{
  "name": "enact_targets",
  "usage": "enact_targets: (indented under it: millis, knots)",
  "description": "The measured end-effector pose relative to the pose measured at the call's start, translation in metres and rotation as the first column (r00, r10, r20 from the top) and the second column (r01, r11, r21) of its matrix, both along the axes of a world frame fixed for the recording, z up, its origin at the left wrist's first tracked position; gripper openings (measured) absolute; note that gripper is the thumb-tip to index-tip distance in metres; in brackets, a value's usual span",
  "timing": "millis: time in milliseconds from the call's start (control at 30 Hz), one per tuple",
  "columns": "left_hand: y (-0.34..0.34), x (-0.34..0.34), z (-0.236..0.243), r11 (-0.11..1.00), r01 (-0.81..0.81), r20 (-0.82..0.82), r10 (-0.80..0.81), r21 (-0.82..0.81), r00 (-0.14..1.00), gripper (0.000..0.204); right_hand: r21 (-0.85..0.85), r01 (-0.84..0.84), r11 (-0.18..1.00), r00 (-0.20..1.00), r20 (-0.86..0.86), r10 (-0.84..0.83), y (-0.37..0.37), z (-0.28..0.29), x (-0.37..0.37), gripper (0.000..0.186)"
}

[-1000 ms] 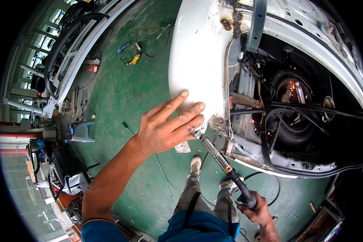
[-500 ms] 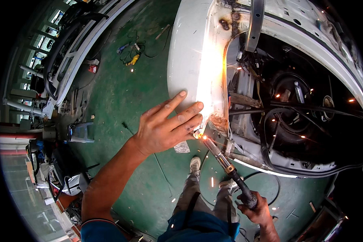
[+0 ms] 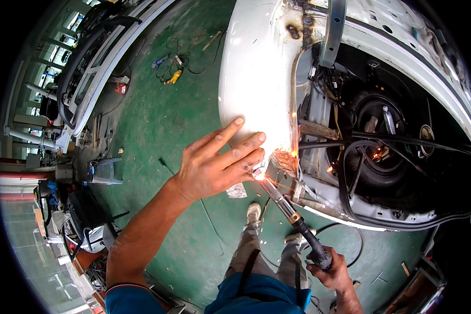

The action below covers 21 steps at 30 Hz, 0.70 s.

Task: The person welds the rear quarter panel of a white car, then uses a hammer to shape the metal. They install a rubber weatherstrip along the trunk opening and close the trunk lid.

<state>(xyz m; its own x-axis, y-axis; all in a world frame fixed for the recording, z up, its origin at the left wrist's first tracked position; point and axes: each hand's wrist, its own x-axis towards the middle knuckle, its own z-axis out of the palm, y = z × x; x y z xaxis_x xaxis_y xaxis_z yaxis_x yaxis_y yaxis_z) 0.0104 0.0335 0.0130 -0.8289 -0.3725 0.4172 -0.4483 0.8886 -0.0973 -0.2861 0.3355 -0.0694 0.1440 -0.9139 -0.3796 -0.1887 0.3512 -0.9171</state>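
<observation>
Sparks [image 3: 379, 153] have changed position since half a second ago, and the glare along the white body panel [image 3: 251, 78] has faded; both hands remain nearly in place. Left hand [image 3: 206, 165]: fingers extended and slightly apart, laid on the lower end of the panel; the thumb is hidden, so its contact cannot be told. Right hand [image 3: 331, 269]: closed around the handle of a welding torch [image 3: 293, 215]. The hands are well apart. The torch slants up and to the left, its nozzle at the panel's lower corner, just beside the left fingers. A bright glow [image 3: 260, 177] stands at the nozzle tip. Right of the glow, a rough edge [image 3: 284, 159] of the panel is lit reddish. Farther right, the open vehicle compartment contains a black tyre [image 3: 357, 102], with a black rubber strip [image 3: 344, 191] looped in front. A perforated metal strut [image 3: 332, 39] stands at the upper edge of the opening. Left of the panel, a yellow tool [image 3: 173, 77] and cables lie on the green floor [image 3: 152, 123].
</observation>
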Motion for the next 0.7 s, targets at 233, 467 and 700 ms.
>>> enact_targets:
  millis: [233, 467, 700]
  knots:
    - [0.000, -0.001, 0.002, 1.000, 0.004, -0.012, -0.004, 0.021, 1.000, 0.041, 0.046, -0.001, 0.999, 0.999, 0.035, -0.001, -0.006, 0.008, 0.001, 0.053]
    - [-0.006, 0.010, -0.011, 0.999, 0.028, -0.019, -0.028, -0.022, 0.999, 0.035, -0.020, 0.077, 0.997, 0.997, 0.032, -0.076, 0.008, -0.013, 0.003, 0.056]
    - [-0.002, 0.000, -0.001, 1.000, -0.004, -0.006, 0.004, -0.029, 1.000, 0.044, 0.040, 0.037, 0.999, 0.999, 0.038, -0.038, -0.001, 0.007, 0.000, 0.054]
